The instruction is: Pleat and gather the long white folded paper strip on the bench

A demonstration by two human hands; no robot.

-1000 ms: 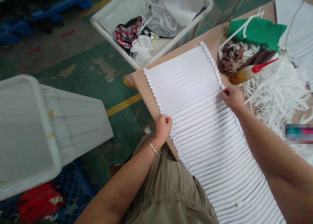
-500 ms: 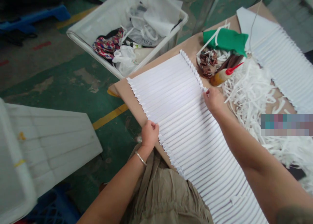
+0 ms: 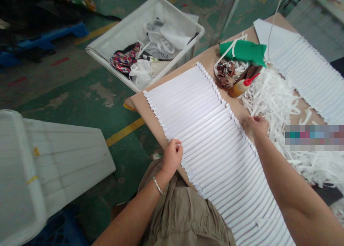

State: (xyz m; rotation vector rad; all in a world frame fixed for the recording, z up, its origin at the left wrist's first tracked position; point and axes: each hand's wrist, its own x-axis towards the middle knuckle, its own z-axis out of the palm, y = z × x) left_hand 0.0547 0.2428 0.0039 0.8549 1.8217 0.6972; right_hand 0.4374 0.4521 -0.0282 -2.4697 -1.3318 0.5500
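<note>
A long row of overlapping white paper sheets (image 3: 204, 131), with small folded tabs along both sides, runs down the table toward me. At its left edge is my left hand (image 3: 173, 154), thumb and fingers pinched together; what is between them, if anything, is hidden. My right hand (image 3: 259, 126) is off the right edge of the sheets, beside a heap of white strips (image 3: 279, 95). Its fingertips are closed, and I cannot make out whether a strip is in them.
A glue bottle (image 3: 238, 88) with a red tip lies by a green pouch (image 3: 244, 52) on the brown tabletop (image 3: 137, 102). More overlapped sheets (image 3: 309, 67) lie at the far right. Beyond the table stands a white bin (image 3: 107, 65) of bags; another white bin (image 3: 67, 160) is at left.
My right hand has left the sheets' right edge and moved right and toward me, to the strips. My left hand stays by the left edge. The view has shifted slightly.
</note>
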